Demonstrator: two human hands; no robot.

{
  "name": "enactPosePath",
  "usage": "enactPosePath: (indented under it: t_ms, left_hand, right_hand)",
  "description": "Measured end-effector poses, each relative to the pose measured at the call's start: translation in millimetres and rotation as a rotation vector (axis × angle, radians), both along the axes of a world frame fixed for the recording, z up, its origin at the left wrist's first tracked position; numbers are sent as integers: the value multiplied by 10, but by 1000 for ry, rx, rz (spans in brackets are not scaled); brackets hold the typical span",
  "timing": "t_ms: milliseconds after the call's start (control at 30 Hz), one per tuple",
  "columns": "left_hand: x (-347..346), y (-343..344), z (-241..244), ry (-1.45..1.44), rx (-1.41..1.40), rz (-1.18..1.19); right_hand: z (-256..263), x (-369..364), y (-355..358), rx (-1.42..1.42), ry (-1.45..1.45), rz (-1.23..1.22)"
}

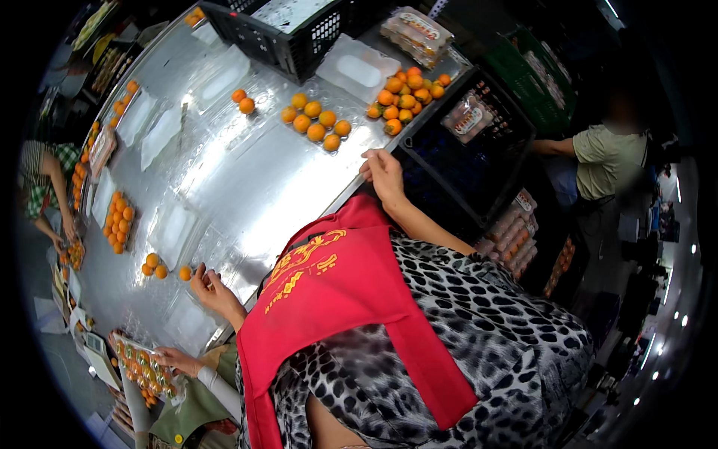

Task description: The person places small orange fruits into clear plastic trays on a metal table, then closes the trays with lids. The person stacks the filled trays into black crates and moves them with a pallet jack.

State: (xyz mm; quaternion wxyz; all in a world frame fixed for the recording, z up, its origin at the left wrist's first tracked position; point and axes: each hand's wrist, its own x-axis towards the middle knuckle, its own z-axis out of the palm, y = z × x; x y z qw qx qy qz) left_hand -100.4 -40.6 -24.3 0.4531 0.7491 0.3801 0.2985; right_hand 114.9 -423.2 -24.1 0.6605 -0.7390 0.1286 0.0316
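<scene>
My left hand (216,293) is over the near edge of the metal table (247,191), fingers loosely bent and holding nothing. Just beyond its fingertips lies one small orange fruit (185,273), with a few more (152,260) beside it. My right hand (385,175) hangs at the table's edge with curled, slightly parted fingers and nothing visible in it. Farther in from it, a loose group of orange fruits (316,132) lies on clear plastic film. A larger pile of fruits (406,101) sits at the right corner, next to a translucent plastic tray (359,69).
A black plastic crate (280,45) stands on the table near stacked fruit packs (417,35). Dark crates (465,151) adjoin the right edge, one bearing a pack. At lower left a co-worker's hand (182,360) holds packed fruit (143,365). Other people are at far left and right.
</scene>
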Motion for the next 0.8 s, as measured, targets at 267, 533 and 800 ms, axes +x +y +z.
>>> enactPosePath:
  t_ms: [267,533,800]
  left_hand:
    - [60,64,-201,43,-89,-105]
    - [151,-28,-384,29,-254,-207]
    - [-34,-208,-154,134,-33,-277]
  right_hand:
    - [-295,685,-1565,-716,-316,-343]
    - [-269,1246,-3055,-1321,299,-303]
    - [-345,1509,-3298,-1614,319,-204]
